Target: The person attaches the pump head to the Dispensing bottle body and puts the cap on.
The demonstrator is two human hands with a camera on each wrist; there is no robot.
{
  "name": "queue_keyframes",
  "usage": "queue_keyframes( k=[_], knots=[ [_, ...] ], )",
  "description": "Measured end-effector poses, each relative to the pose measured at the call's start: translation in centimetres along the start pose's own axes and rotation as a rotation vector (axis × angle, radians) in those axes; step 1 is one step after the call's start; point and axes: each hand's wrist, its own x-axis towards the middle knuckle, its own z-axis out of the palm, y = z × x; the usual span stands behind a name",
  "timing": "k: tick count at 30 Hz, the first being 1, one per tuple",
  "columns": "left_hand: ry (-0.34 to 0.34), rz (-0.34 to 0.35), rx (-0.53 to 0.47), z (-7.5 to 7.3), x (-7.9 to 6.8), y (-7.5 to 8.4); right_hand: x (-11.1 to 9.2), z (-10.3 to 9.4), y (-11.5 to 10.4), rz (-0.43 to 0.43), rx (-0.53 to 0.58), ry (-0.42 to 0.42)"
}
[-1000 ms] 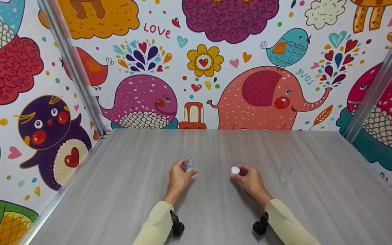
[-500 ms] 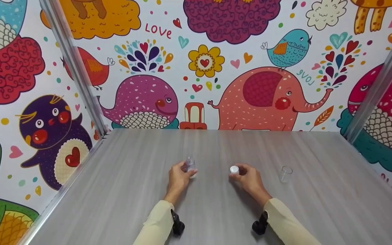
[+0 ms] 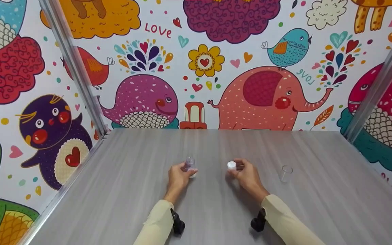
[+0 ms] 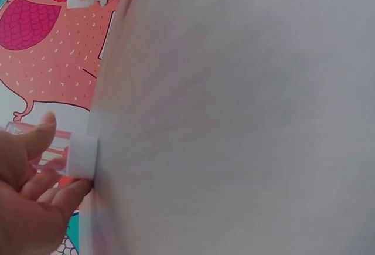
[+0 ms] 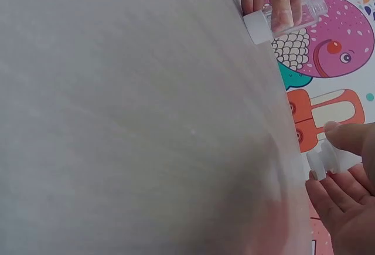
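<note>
My left hand (image 3: pixel 177 177) holds a small clear bottle (image 3: pixel 190 163) upright, fingers and thumb around its sides. The bottle has a thick white base (image 4: pixel 83 156) and a narrow open neck (image 5: pixel 319 5) at the top. In my right hand (image 3: pixel 249 177) a small white bottle top (image 3: pixel 231 165) is pinched between thumb and fingers, level with the bottle and a short way to its right. The right wrist view shows the stepped side of this white top (image 5: pixel 323 160). Further right, a clear cylindrical cap (image 3: pixel 287 173) stands on the table.
The grey wood-grain table (image 3: pixel 141 149) runs back to a wall (image 3: pixel 202 95) printed with cartoon animals. Metal posts (image 3: pixel 77 64) rise at the back corners. Black wrist cameras (image 3: pixel 177 223) sit on both pale yellow sleeves (image 3: pixel 157 219).
My right hand has moved slightly up and to the left with the white bottle top, closer to the bottle. The left hand dipped a little at first, then stayed put.
</note>
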Motion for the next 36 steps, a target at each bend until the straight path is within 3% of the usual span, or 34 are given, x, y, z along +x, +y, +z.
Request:
queue_keyframes(
  k=[22,36],
  knots=[
    [-0.016,0.022,-0.030,-0.1,0.2,-0.1,0.5,-0.1,-3.2,-0.053,-0.056,-0.040],
    [-0.009,0.062,0.010,-0.2,0.2,-0.1,0.5,0.3,-5.0,-0.176,-0.148,-0.031]
  ],
)
